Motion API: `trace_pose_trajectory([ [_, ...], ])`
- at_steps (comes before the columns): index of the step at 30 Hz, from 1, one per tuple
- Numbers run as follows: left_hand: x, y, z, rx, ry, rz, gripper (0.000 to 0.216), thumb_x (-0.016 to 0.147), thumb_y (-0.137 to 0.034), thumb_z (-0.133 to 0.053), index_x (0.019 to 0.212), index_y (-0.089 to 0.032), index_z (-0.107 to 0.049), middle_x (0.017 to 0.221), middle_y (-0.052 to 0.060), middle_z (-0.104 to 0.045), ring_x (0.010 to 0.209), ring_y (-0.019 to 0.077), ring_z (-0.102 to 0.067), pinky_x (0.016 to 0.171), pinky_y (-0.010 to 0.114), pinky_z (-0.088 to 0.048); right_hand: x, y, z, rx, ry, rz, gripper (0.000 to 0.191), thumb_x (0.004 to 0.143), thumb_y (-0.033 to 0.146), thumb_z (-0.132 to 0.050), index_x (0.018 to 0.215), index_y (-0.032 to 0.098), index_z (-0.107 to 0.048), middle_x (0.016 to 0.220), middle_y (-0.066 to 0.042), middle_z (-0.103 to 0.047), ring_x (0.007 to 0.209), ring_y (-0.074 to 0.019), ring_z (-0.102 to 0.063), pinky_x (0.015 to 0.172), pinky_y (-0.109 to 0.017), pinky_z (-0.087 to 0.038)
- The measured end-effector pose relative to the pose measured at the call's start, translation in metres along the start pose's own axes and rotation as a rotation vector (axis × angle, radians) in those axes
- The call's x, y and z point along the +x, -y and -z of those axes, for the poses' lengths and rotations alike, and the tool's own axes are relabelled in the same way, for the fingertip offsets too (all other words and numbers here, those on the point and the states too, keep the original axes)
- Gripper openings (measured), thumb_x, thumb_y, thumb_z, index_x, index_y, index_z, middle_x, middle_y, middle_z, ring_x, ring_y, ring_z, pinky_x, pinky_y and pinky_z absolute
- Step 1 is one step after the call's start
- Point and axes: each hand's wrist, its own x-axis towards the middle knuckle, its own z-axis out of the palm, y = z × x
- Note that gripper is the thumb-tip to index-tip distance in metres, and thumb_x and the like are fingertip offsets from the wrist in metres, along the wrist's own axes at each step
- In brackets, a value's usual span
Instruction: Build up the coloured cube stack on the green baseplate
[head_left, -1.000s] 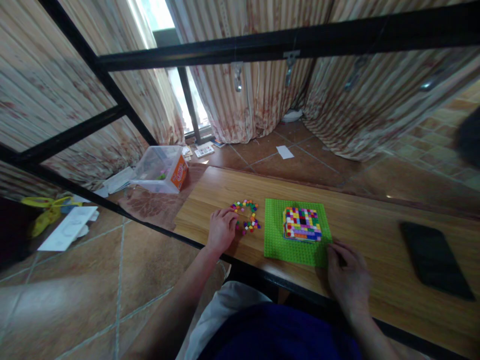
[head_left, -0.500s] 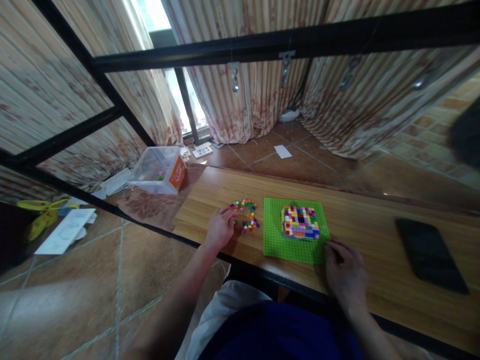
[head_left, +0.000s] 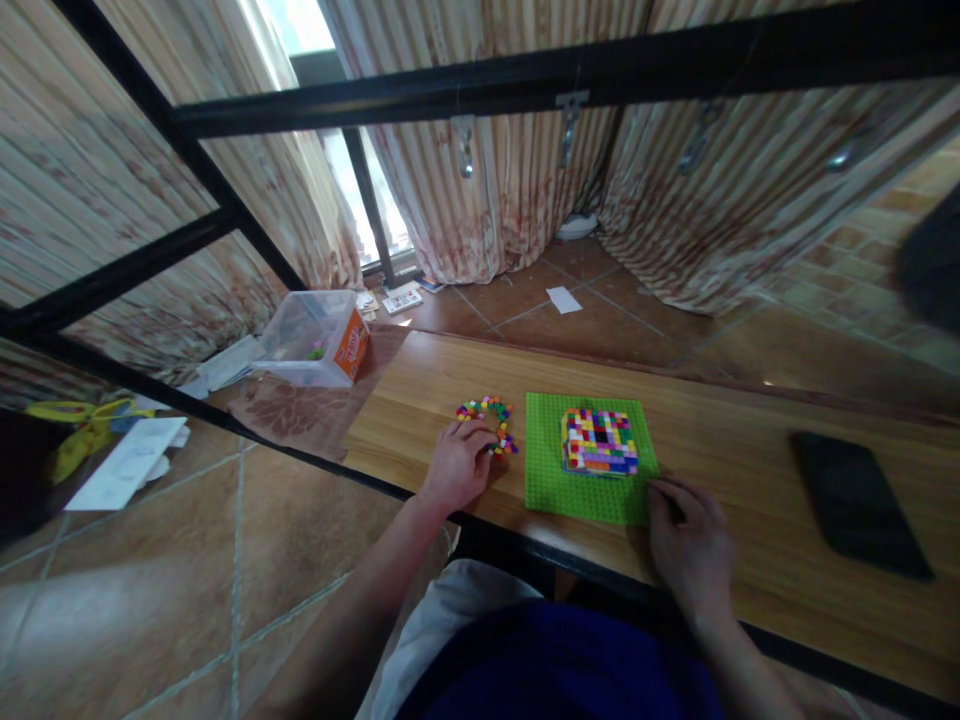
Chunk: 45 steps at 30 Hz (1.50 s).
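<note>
Small loose toy bricks (head_left: 499, 410) in many colours lie in a rough ring on the wooden table. My left hand (head_left: 459, 468) is over the near side of that ring, fingers bent and thumb and fingertips drawn together among the bricks; whatever they pinch is too small to make out. To the right lies a green studded baseplate (head_left: 544, 480). On it stands a low block structure (head_left: 600, 442) of multicoloured bricks with a dark gap in its top. My right hand (head_left: 691, 545) has curled fingers closed at the baseplate's right edge near its front corner.
A dark phone-like slab (head_left: 859, 505) lies on the table (head_left: 735, 450) at the right. Beyond the table's left end stands a clear plastic box (head_left: 304, 350) with an orange label. A black metal frame (head_left: 420, 103) crosses in front of the curtains.
My left hand has moved right and slightly nearer, from the ring's left side onto its near bricks. My right hand and the baseplate stay in place; the view has shifted slightly.
</note>
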Motion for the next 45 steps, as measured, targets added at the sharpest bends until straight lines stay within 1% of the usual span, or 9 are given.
trace_pose_trajectory([
  [9, 0.01, 0.001, 0.0, 0.052, -0.014, 0.085, 0.023, 0.087, -0.011, -0.05, 0.097, -0.019, -0.069, 0.113, 0.007, -0.069, 0.11, 0.0211, -0.059, 0.101, 0.04, -0.043, 0.001, 0.003, 0.001, -0.013, -0.01, -0.031, 0.034, 0.088, 0.041, -0.05, 0.086, 0.016, -0.073, 0.097, -0.013, -0.071, 0.092, -0.0276, -0.066, 0.087, -0.045, -0.052],
  [13, 0.02, -0.011, -0.004, 0.1, 0.031, 0.113, 0.016, 0.091, -0.023, -0.053, 0.093, -0.02, -0.068, 0.107, 0.006, -0.069, 0.105, 0.0215, -0.059, 0.099, 0.04, -0.043, 0.001, 0.003, 0.001, -0.007, 0.008, -0.029, 0.034, 0.089, 0.04, -0.05, 0.087, 0.016, -0.073, 0.098, -0.014, -0.071, 0.091, -0.0273, -0.065, 0.086, -0.045, -0.053],
  [16, 0.026, -0.02, -0.009, 0.159, 0.062, 0.16, 0.014, 0.089, -0.03, -0.059, 0.094, -0.02, -0.068, 0.107, 0.008, -0.068, 0.104, 0.0245, -0.058, 0.097, 0.042, -0.043, 0.001, 0.002, 0.002, -0.01, 0.019, -0.028, 0.033, 0.089, 0.04, -0.05, 0.087, 0.016, -0.072, 0.099, -0.014, -0.071, 0.092, -0.0273, -0.065, 0.087, -0.045, -0.053],
  [22, 0.024, -0.025, -0.01, 0.179, 0.089, 0.196, 0.013, 0.085, -0.024, -0.061, 0.095, -0.02, -0.068, 0.106, 0.007, -0.069, 0.105, 0.0261, -0.057, 0.094, 0.041, -0.044, 0.0, 0.001, 0.001, -0.007, 0.004, -0.019, 0.035, 0.09, 0.042, -0.05, 0.087, 0.015, -0.073, 0.098, -0.014, -0.071, 0.092, -0.0278, -0.065, 0.087, -0.046, -0.053],
  [28, 0.016, -0.013, -0.006, 0.135, 0.064, 0.228, 0.023, 0.086, -0.01, -0.052, 0.097, -0.021, -0.069, 0.108, 0.006, -0.071, 0.105, 0.0232, -0.061, 0.096, 0.04, -0.044, 0.0, 0.001, 0.0, -0.003, -0.003, -0.012, 0.034, 0.089, 0.04, -0.051, 0.086, 0.015, -0.073, 0.097, -0.014, -0.071, 0.092, -0.0268, -0.066, 0.086, -0.044, -0.053],
  [34, 0.013, 0.009, 0.006, 0.15, -0.047, 0.3, 0.038, 0.084, -0.003, -0.046, 0.113, -0.018, -0.065, 0.111, 0.006, -0.072, 0.099, 0.0218, -0.064, 0.096, 0.039, -0.045, 0.0, 0.002, 0.002, -0.019, 0.028, -0.034, 0.037, 0.089, 0.043, -0.048, 0.087, 0.015, -0.073, 0.099, -0.015, -0.071, 0.092, -0.0274, -0.066, 0.086, -0.045, -0.053],
  [36, 0.015, 0.019, 0.01, 0.175, -0.079, 0.352, 0.038, 0.084, -0.004, -0.045, 0.114, -0.017, -0.065, 0.11, 0.007, -0.072, 0.101, 0.0226, -0.063, 0.097, 0.039, -0.045, 0.0, 0.002, 0.002, -0.026, 0.033, -0.041, 0.039, 0.089, 0.044, -0.047, 0.087, 0.015, -0.073, 0.099, -0.015, -0.071, 0.093, -0.0281, -0.066, 0.086, -0.045, -0.053],
  [39, 0.023, 0.032, 0.015, 0.191, -0.069, 0.419, 0.036, 0.085, -0.008, -0.048, 0.116, -0.015, -0.064, 0.11, 0.01, -0.071, 0.105, 0.0236, -0.062, 0.099, 0.039, -0.044, 0.0, 0.001, 0.002, -0.049, 0.043, -0.047, 0.04, 0.088, 0.045, -0.046, 0.087, 0.015, -0.073, 0.099, -0.015, -0.071, 0.094, -0.0297, -0.065, 0.085, -0.046, -0.052],
  [45, 0.041, 0.038, 0.014, 0.133, 0.019, 0.358, 0.028, 0.085, -0.022, -0.059, 0.111, -0.017, -0.068, 0.107, 0.009, -0.071, 0.104, 0.0236, -0.062, 0.097, 0.038, -0.046, 0.001, 0.0, 0.002, -0.053, 0.029, -0.004, 0.037, 0.088, 0.042, -0.048, 0.086, 0.016, -0.072, 0.097, -0.014, -0.07, 0.093, -0.03, -0.065, 0.085, -0.046, -0.052],
])
